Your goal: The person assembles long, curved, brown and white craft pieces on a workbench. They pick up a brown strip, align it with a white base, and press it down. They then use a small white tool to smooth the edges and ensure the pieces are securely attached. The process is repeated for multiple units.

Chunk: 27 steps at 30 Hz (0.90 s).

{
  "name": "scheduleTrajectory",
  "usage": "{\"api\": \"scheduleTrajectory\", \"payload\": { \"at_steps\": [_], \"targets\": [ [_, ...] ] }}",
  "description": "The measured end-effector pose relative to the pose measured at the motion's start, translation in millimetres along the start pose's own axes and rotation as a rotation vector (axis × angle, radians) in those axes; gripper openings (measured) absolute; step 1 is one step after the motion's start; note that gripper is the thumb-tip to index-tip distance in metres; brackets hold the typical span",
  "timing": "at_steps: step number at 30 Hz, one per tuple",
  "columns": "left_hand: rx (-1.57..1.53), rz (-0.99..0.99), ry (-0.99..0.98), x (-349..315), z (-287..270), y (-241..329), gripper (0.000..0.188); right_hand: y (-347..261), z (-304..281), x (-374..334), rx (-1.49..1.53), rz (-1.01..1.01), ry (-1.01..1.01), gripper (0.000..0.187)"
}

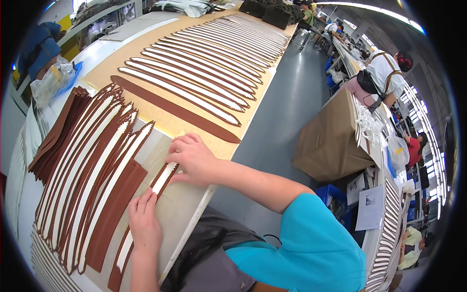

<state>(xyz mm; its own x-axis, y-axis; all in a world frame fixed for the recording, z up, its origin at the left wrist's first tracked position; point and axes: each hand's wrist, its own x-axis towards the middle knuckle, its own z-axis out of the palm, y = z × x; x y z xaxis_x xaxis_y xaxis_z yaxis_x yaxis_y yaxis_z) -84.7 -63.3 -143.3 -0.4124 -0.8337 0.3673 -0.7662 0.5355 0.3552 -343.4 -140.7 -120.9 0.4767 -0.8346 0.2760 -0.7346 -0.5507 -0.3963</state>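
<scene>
A long brown leather-like strip with a white strip [161,181] laid along its middle lies slantwise on the pale grey work board [182,214] in front of me. My right hand [195,159] bends over its far end, fingers curled and thumb low on the strip; they cover its tip. Partway down, my left hand [146,224] presses bunched fingertips onto the same strip, and the lower part shows beside the wrist. Just left lies a stack of plain brown strips [113,221]. Beyond my hands, a plain brown strip [175,108] rests on the tan board [104,65].
Rows of brown-edged white strips [189,80] cover the tan board. At left are overlapping white-and-brown strips [80,165] and a dark brown bundle [61,134]. Right of the table edge runs a grey floor aisle [292,102], with a large brown-covered box [326,138] and people at benches.
</scene>
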Motion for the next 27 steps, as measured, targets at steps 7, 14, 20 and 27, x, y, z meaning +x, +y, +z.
{"api": "scheduleTrajectory", "payload": {
  "at_steps": [7, 14, 20, 27],
  "targets": [
    [0.021, 0.006, 0.001, 1, -3, 0, 0.032, -6, -3, 35, -0.054, -0.004, -0.171, 0.045],
    [0.054, 0.007, -0.033, 1, -4, 2, 0.035, -14, -6, 50, -0.22, -0.072, -0.182, 0.042],
    [0.061, 0.021, -0.046, 1, -3, 3, 0.037, -23, -24, 60, -0.179, 0.072, -0.433, 0.036],
    [0.055, 0.019, 0.014, -2, -3, -2, 0.037, -14, -2, 27, 0.674, 0.29, -0.183, 0.039]
  ]
}}
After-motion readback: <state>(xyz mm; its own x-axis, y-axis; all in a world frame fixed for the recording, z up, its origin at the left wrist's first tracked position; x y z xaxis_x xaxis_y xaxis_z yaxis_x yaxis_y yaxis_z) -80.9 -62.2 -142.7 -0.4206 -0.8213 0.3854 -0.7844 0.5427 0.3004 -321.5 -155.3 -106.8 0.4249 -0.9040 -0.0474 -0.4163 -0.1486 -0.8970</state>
